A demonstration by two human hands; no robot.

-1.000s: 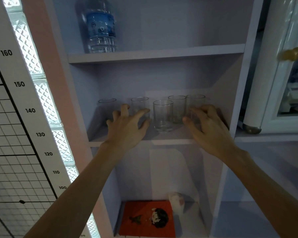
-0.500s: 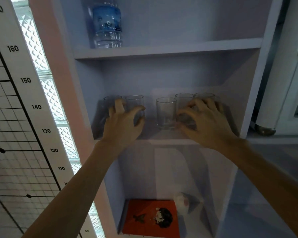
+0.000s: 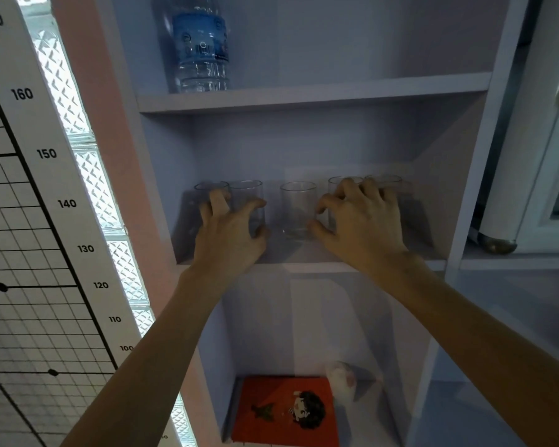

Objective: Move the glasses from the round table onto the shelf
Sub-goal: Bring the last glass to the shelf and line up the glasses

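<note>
Several clear glasses stand in a row on the middle shelf [image 3: 304,264] of a pale cabinet. My left hand [image 3: 231,235] curls around the second glass from the left [image 3: 247,196], thumb on its right side and a finger between it and the leftmost glass [image 3: 207,188]. The middle glass [image 3: 297,211] stands free between my hands. My right hand [image 3: 360,224] wraps the fourth glass [image 3: 338,183], thumb on its left and fingers over its rim. The fifth glass [image 3: 388,180] is mostly hidden behind that hand.
A water bottle [image 3: 200,46] stands on the shelf above. The compartment below holds an orange book [image 3: 286,411] and a small white object [image 3: 341,380]. A height chart [image 3: 29,204] hangs at the left; a white fridge [image 3: 530,156] stands at the right.
Both hands have reached deeper into the shelf and closed around glasses. The left glass sits further back beside the leftmost one. The view has shifted slightly.
</note>
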